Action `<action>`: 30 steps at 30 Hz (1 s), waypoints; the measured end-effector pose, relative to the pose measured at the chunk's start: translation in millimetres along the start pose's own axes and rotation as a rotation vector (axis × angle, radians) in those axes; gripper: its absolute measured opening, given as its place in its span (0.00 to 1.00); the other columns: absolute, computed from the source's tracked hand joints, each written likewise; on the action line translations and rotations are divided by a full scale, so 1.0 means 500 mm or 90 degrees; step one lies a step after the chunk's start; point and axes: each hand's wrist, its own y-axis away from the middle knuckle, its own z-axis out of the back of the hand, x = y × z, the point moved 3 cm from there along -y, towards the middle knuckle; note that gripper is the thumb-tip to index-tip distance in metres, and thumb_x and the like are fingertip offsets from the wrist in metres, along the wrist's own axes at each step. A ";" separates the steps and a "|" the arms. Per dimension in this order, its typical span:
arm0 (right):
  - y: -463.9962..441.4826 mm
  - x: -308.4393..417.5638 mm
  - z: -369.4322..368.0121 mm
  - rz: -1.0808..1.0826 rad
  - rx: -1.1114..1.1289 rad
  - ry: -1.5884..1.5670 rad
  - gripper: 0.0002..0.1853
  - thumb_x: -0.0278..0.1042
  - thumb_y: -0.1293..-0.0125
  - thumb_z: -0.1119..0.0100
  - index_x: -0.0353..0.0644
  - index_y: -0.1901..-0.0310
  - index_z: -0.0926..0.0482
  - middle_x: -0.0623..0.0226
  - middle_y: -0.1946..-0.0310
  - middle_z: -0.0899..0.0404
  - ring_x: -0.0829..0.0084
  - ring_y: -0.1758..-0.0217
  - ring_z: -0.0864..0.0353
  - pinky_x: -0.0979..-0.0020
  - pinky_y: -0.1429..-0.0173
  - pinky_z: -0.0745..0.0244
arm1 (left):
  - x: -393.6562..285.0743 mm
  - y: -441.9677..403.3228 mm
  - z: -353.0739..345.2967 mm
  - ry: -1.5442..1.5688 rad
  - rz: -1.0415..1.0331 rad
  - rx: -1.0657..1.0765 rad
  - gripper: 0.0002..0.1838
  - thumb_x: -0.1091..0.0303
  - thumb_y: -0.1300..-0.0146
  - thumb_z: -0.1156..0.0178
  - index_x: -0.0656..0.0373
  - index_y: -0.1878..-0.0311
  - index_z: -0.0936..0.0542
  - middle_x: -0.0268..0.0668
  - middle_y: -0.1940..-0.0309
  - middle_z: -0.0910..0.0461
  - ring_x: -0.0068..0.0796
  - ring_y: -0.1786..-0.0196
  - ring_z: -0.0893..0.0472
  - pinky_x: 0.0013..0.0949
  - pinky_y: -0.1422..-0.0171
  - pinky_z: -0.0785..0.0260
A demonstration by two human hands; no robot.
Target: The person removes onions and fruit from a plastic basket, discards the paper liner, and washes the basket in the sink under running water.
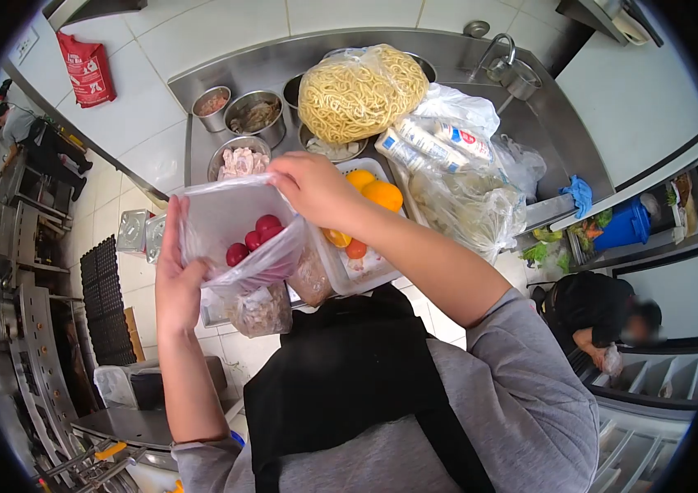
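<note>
A white container (230,204) wrapped in a clear plastic bag is tilted in front of me, with several dark red round pieces (260,233) inside. My left hand (178,271) grips its left side, thumb on the near edge. My right hand (309,187) is closed on the plastic at the upper right rim. Below it sits a clear bag of brownish food (260,312). Just right of the container, a white tray (340,279) holds orange and yellow pieces (382,195). A metal bowl of pale pink meat (242,162) stands behind the container.
A big bag of noodles (357,94), white packages (431,146) and clear bags (480,214) lie on the steel counter (579,148). Metal pots (255,113) stand behind. One person (603,308) crouches at the right by an open drawer; another person (41,140) stands far left.
</note>
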 end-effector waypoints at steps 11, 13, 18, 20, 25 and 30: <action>0.097 -0.057 0.024 -0.153 -0.016 -0.150 0.09 0.31 0.31 0.49 0.38 0.54 0.22 0.66 0.68 0.19 0.74 0.65 0.20 0.68 0.60 0.24 | 0.084 -0.046 -0.036 -0.273 -0.139 0.088 0.46 0.81 0.56 0.57 0.59 0.26 0.49 0.43 0.26 0.50 0.38 0.24 0.50 0.37 0.23 0.60; 0.182 -0.077 0.015 -0.065 -0.076 -0.176 0.11 0.31 0.33 0.47 0.39 0.51 0.23 0.60 0.59 0.18 0.68 0.58 0.20 0.66 0.54 0.25 | 0.116 -0.045 -0.026 -0.339 -0.181 0.137 0.47 0.85 0.55 0.59 0.56 0.25 0.51 0.40 0.25 0.51 0.37 0.24 0.51 0.37 0.25 0.55; 0.473 -0.106 0.094 -0.355 -0.122 -0.160 0.20 0.31 0.35 0.44 0.42 0.41 0.29 0.65 0.56 0.20 0.72 0.57 0.20 0.70 0.49 0.25 | 0.135 -0.034 0.010 -0.535 -0.255 0.216 0.31 0.68 0.35 0.49 0.55 0.28 0.42 0.50 0.31 0.41 0.48 0.33 0.36 0.45 0.34 0.39; 0.598 -0.086 0.143 -0.521 -0.192 -0.134 0.20 0.29 0.36 0.44 0.41 0.42 0.28 0.62 0.56 0.20 0.70 0.56 0.20 0.69 0.48 0.25 | 0.119 -0.048 -0.003 -0.625 -0.256 0.268 0.33 0.68 0.35 0.48 0.54 0.27 0.45 0.52 0.29 0.44 0.53 0.30 0.43 0.47 0.30 0.47; 1.073 -0.135 0.165 -0.807 -0.149 0.317 0.20 0.35 0.40 0.43 0.43 0.46 0.25 0.54 0.50 0.23 0.57 0.46 0.23 0.58 0.43 0.27 | 0.049 -0.028 -0.125 -0.969 -0.305 0.108 0.42 0.51 0.38 0.42 0.51 0.26 0.48 0.48 0.26 0.51 0.65 0.27 0.54 0.56 0.26 0.59; 1.646 -0.174 0.054 -1.275 0.282 0.227 0.17 0.37 0.45 0.38 0.41 0.54 0.18 0.54 0.54 0.18 0.55 0.50 0.19 0.55 0.49 0.24 | 0.210 -0.052 -0.229 -0.704 -0.331 0.362 0.31 0.81 0.48 0.45 0.62 0.37 0.32 0.48 0.36 0.35 0.47 0.33 0.36 0.39 0.31 0.42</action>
